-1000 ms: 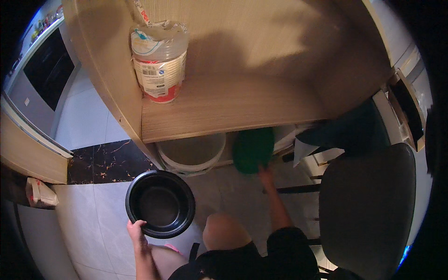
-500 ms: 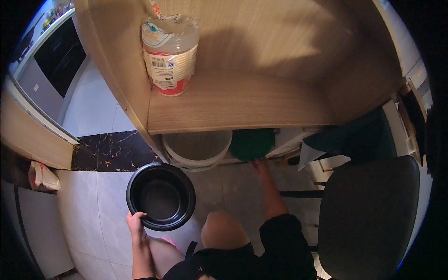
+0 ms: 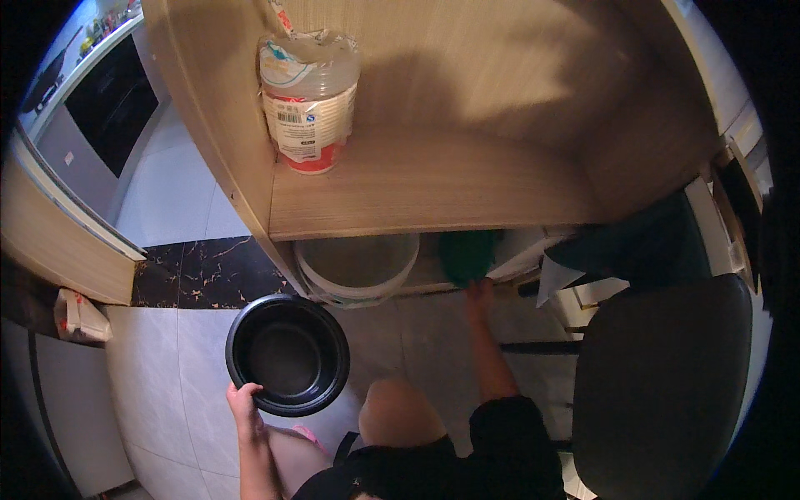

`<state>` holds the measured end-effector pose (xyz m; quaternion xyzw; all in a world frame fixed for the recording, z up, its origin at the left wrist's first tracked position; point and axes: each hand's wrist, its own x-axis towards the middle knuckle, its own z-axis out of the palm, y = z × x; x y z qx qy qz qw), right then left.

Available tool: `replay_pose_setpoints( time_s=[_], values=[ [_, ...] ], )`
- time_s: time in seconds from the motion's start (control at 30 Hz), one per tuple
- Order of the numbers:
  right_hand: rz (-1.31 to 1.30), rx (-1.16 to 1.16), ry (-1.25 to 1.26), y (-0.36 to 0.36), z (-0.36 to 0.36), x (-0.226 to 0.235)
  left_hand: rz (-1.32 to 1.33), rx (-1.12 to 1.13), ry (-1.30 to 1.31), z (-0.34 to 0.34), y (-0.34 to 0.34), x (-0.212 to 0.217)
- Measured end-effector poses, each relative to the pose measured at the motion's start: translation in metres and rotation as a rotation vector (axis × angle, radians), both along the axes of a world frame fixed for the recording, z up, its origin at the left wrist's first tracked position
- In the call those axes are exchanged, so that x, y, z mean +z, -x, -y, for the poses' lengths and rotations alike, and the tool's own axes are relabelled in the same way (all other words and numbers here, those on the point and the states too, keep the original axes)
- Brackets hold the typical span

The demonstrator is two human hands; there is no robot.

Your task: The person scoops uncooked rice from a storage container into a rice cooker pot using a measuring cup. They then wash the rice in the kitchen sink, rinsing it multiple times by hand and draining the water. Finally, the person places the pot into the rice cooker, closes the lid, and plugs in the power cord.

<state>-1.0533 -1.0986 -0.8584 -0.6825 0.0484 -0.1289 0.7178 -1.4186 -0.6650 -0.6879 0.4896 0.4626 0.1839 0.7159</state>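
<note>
A black basin is held above the floor, in front of the person and to their left, its open side turned up toward the head and its flat bottom facing away. It is round, so no long axis stands out. The left hand pinches its near left rim, thumb over the edge; the fingers beneath are hidden.

To the right, a green round thing sits in the low space under a wooden shelf. Its visible part is slightly longer away from the person than across, and its far end passes out of sight behind the shelf's front edge. Whether it is a bowl or a lid is too dim to tell. The right hand reaches forward to its near edge, fingertips touching or nearly so; I cannot tell whether they grip it.

Just left of the green thing, also under the shelf, stands a whitish bucket, mouth up. On the shelf, at its left end, a plastic-wrapped stack of paper cups stands nearly upright. A dark chair fills the right side, above pale floor tiles.
</note>
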Motion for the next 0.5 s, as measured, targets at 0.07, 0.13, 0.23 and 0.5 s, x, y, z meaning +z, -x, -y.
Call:
replay_pose_setpoints(
  time_s=[0.07, 0.13, 0.23, 0.5],
  values=[
    [0.139, -0.102, 0.245, 0.004, 0.018, -0.009, -0.027, -0.027, -0.012, 0.002, -0.004, 0.006],
    [0.142, -0.135, 0.295, 0.007, 0.016, -0.007, -0.035, -0.024, -0.021, 0.004, -0.006, 0.007],
    [-0.124, -0.054, -0.119, 0.003, -0.011, 0.037, -0.011, -0.008, -0.025, 0.006, -0.004, 0.008],
    [-0.368, -0.121, 0.109, -0.024, 0.023, 0.012, 0.067, -0.059, -0.009, 0.007, -0.008, 0.004]
  ],
)
